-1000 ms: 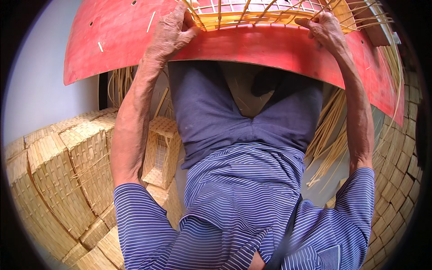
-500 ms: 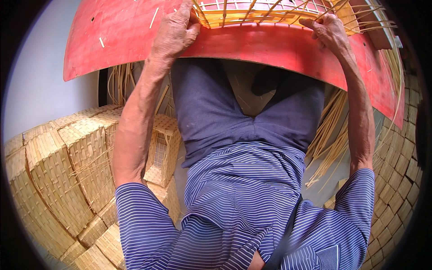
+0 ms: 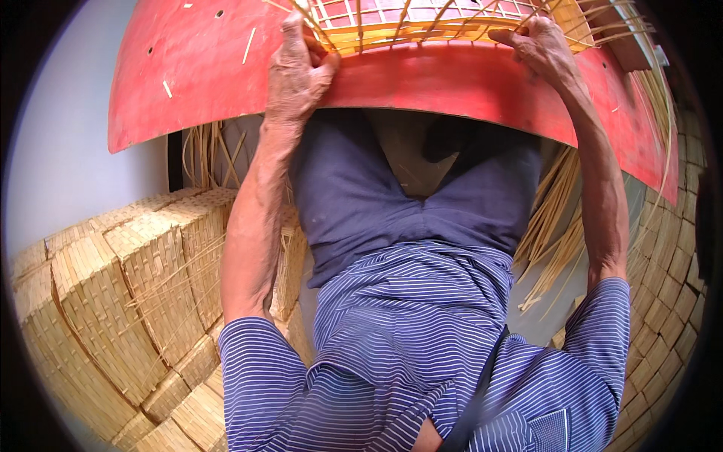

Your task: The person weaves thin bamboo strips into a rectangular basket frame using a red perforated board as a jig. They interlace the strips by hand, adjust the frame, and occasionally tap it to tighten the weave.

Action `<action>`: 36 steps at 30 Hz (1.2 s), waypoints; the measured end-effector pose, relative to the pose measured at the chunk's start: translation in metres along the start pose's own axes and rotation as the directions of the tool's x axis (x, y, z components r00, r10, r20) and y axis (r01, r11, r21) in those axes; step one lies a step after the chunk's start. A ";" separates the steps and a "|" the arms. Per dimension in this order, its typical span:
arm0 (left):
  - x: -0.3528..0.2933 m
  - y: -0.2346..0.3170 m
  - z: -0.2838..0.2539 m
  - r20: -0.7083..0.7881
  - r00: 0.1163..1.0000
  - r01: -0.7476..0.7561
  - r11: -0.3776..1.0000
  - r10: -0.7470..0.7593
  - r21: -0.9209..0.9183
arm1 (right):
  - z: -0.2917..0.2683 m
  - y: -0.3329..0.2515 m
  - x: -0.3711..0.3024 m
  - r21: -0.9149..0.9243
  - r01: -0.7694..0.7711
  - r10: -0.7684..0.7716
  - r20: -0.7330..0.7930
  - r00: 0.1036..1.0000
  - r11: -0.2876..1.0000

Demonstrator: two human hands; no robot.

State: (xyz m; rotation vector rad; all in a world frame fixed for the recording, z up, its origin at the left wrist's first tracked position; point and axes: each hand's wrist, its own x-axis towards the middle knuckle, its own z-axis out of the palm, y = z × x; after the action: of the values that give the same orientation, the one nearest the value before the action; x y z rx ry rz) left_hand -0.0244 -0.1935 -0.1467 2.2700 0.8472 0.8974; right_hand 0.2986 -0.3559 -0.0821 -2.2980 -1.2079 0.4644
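Note:
An open-mesh lattice of bamboo strips (image 3: 410,32) lies on the red tabletop (image 3: 422,79) at the top of the view, with a band of yellow-orange strips along its near edge. At the lattice's left corner, my left hand (image 3: 300,75) is closed, thumb and fingers pinched round the strip ends there. My right hand (image 3: 546,53) is closed on the near edge towards the right, its index finger lying along the yellow band. What exactly sits between its fingertips is partly hidden. Loose strip ends stick out past both hands, and the lattice's far side is cut off by the frame.
Stacked woven bamboo baskets (image 3: 113,301) fill the lower left. Another wall of woven pieces (image 3: 663,294) rises at the right. Long loose splints (image 3: 553,226) lean beneath the table beside my legs. A dark wooden block (image 3: 626,51) stands at the tabletop's right; small slivers lie on its left.
My left hand has shifted slightly right and down, its forearm swinging inward, and stays at the lattice's left corner. My right hand has barely moved, still on the near edge.

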 end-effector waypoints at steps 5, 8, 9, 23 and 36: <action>0.003 0.001 -0.015 0.051 0.999 -0.006 0.996 0.010 -0.093 | -0.006 -0.001 0.000 0.012 -0.016 0.016 0.004 1.000 1.000; 0.011 -0.006 -0.033 0.078 0.996 -0.043 0.994 0.050 -0.097 | -0.013 -0.005 0.000 0.037 -0.032 0.031 0.018 0.999 0.999; 0.016 -0.008 -0.038 0.118 0.990 -0.066 0.993 0.077 -0.100 | -0.016 -0.007 0.000 0.045 -0.047 0.046 0.023 0.999 0.998; 0.102 0.069 -0.041 0.872 0.261 0.161 0.910 -0.414 0.383 | -0.063 -0.026 0.012 -0.112 -0.047 0.067 0.184 0.981 0.993; 0.072 0.027 -0.015 0.792 0.607 -0.097 0.984 -0.062 0.151 | -0.041 0.008 0.014 0.024 0.007 -0.011 0.155 0.988 1.000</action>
State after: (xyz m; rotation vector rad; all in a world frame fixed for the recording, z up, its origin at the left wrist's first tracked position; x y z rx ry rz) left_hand 0.0151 -0.1556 -0.0912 2.4584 0.4786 -0.2707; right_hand 0.3327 -0.3588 -0.0543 -2.2708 -1.2784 0.6606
